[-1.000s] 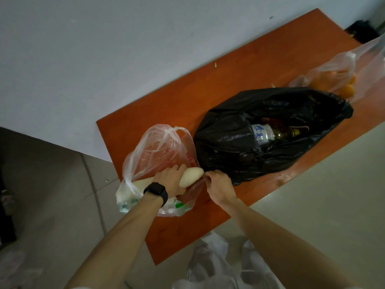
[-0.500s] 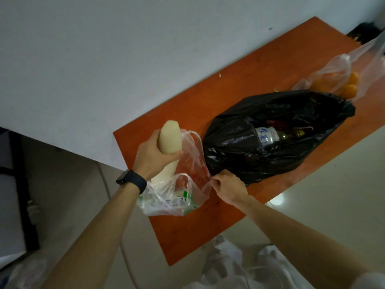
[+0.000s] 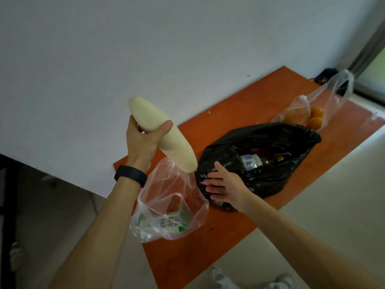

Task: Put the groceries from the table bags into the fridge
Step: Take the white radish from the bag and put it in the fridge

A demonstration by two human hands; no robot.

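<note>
My left hand [image 3: 142, 140] grips a long white radish [image 3: 166, 138] and holds it tilted in the air above a clear plastic bag [image 3: 170, 205]. That bag lies on the orange table [image 3: 239, 113] and still holds a green and white packet [image 3: 166, 223]. My right hand [image 3: 224, 185] hovers with straight, spread fingers in front of a black bag [image 3: 258, 161] and holds nothing. Inside the black bag a bottle [image 3: 252, 161] with a white label shows. The fridge is not in view.
A second clear bag [image 3: 312, 109] with oranges [image 3: 315, 119] lies at the table's far right end. A white wall runs behind the table. Pale floor lies on the near side, and my white shoes [image 3: 250, 280] show by the table's front edge.
My left hand pulled the radish out of the clear bag and raised it well above the table. My right hand let go of the bag's edge and spread its fingers.
</note>
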